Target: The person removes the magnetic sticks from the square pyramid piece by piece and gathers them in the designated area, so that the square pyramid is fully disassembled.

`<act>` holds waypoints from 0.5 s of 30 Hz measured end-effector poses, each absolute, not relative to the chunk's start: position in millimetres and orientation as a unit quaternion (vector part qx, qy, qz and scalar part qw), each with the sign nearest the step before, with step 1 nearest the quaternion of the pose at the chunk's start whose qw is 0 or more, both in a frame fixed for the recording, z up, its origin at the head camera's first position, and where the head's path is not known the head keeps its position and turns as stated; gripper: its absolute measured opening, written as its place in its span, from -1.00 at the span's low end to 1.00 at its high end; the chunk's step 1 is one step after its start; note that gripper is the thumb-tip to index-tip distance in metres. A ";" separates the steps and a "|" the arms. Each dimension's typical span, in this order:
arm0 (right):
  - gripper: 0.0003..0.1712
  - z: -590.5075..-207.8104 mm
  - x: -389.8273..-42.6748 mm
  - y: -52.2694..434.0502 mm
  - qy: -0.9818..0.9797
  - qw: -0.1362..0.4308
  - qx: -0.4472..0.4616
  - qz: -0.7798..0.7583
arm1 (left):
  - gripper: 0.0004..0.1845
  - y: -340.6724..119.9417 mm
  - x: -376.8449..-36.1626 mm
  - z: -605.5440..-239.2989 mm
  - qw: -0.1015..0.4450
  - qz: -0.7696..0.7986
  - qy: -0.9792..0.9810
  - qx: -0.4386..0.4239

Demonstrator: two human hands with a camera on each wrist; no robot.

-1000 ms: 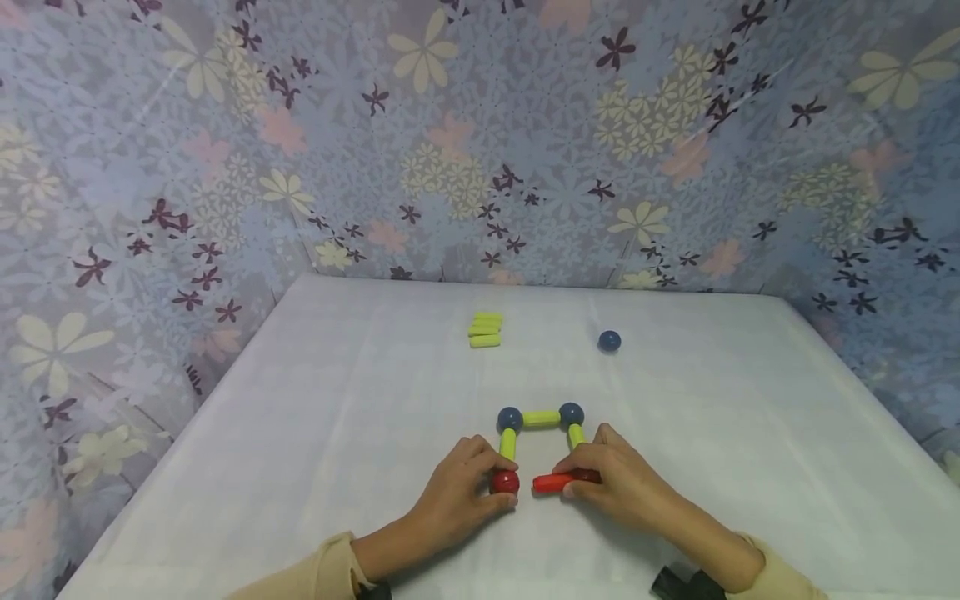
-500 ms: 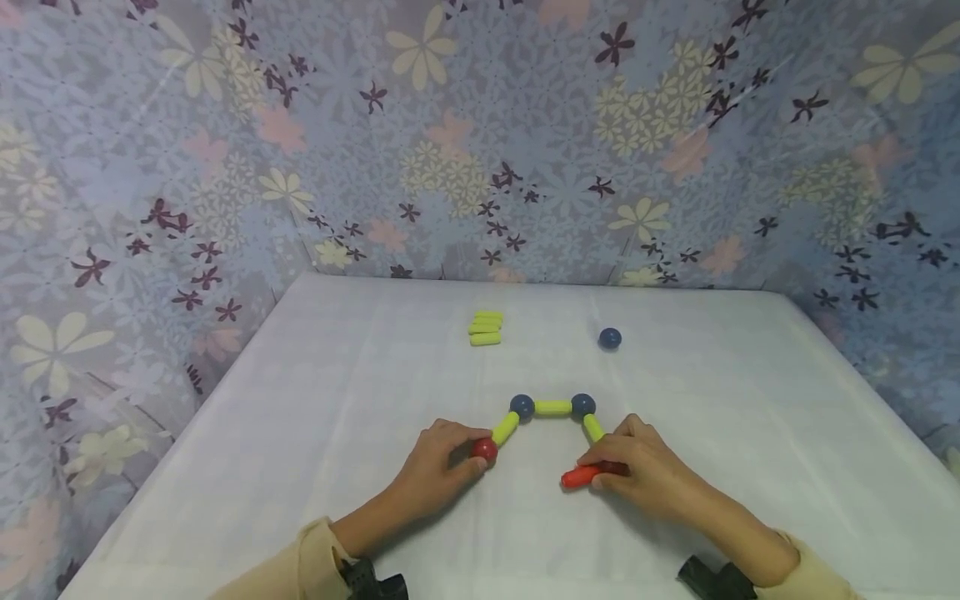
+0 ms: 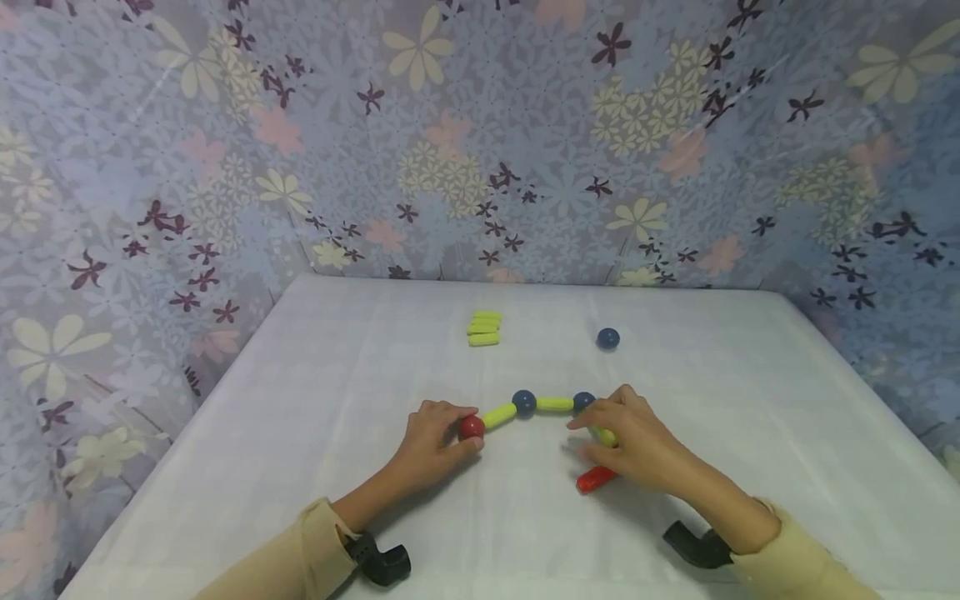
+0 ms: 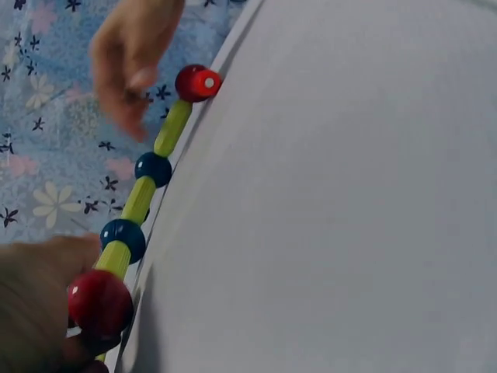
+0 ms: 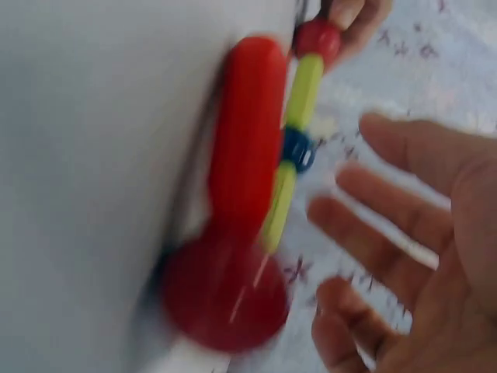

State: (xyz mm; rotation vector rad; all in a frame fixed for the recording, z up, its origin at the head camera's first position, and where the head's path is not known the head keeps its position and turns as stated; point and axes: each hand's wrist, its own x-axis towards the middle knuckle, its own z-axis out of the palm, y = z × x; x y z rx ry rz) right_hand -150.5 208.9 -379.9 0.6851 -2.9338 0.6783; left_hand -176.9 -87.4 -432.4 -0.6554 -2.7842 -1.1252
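resting on a white table, a chain of toy rods and balls runs between a person's 2 hands. the left hand sits at the chain's left end, its fingertips curled around a red ball and pinching it against the tabletop; the left wrist view shows the same ball held close against the fingers. from that ball the chain goes right: a yellow-green rod, a dark blue ball, a second yellow-green rod, then another dark blue ball, partly covered by the right hand. the right hand hovers over the chain's right end with fingers spread and relaxed, as the right wrist view shows plainly, gripping nothing. a third yellow-green rod peeks out beneath its fingers. a red rod lies on the table just under the near edge of that hand, close to the palm; whether the hand touches it cannot be told.

farther back on the table, well apart from the hands, lies a small stack of spare yellow-green rods, and to its right a lone dark blue ball. a floral patterned backdrop surrounds the table on 3 sides.
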 end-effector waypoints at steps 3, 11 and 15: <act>-0.57 -379.2 -161.8 184.3 -0.950 0.047 0.218 0.217 | -0.54 -82.6 -177.2 -435.5 0.056 -0.359 -0.911 -0.196; -0.38 -387.0 -196.1 137.6 -0.957 0.009 0.185 0.222 | -0.61 -73.8 -173.0 -432.0 0.070 -0.344 -0.919 -0.180; -0.39 -391.5 -205.0 128.5 -0.961 -0.025 0.180 0.210 | -0.61 -71.9 -170.6 -428.4 0.067 -0.341 -0.920 -0.179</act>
